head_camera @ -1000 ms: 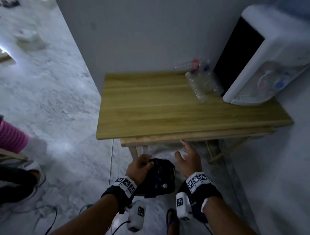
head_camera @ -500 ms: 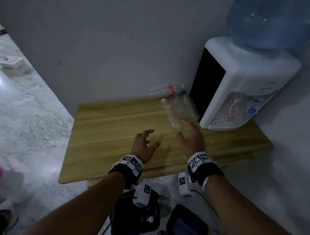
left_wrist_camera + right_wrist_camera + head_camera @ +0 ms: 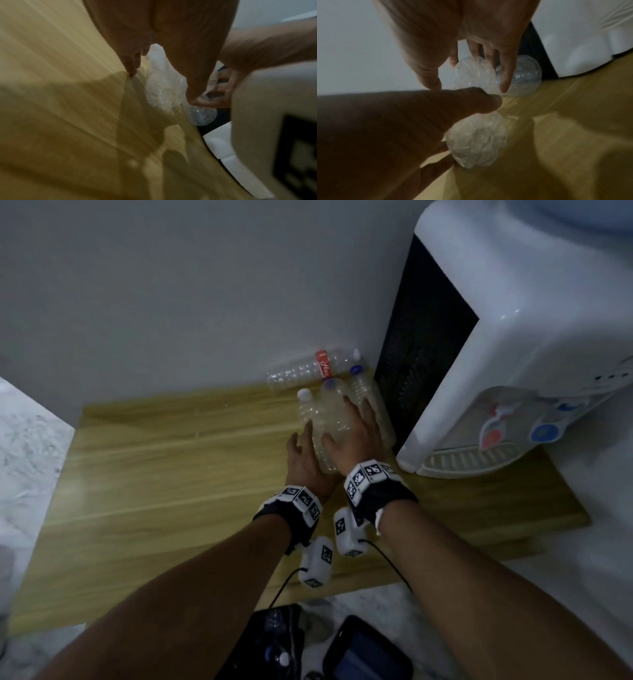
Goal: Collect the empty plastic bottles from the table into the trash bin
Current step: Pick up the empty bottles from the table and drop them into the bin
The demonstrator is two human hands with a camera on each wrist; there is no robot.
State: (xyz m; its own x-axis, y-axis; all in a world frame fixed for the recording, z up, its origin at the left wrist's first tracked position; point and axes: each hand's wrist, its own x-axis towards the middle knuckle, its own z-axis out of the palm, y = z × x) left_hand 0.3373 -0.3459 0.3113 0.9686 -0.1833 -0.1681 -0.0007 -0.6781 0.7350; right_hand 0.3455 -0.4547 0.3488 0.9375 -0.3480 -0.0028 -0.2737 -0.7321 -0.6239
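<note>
Grip status: your right hand (image 3: 356,433) lies spread on the middle bottle (image 3: 330,402), left hand (image 3: 302,456) cupped open beside the white-capped bottle (image 3: 306,411) — far right of the worktop (image 3: 171,474). Expect light, crushable plastic — clasp mid-body.

Only 1 label w/ lettering: red label (image 3: 323,364) on the clear bottle (image 3: 298,373) lying by the wall, white script, too small & blurred to read. On dispenser (image 3: 513,344) front: red mark (image 3: 493,434) & blue mark (image 3: 545,432), no legible txt. B/w square code tags on left wristband (image 3: 303,498) & right wristband (image 3: 368,475), not readable as letters or nos.
</note>
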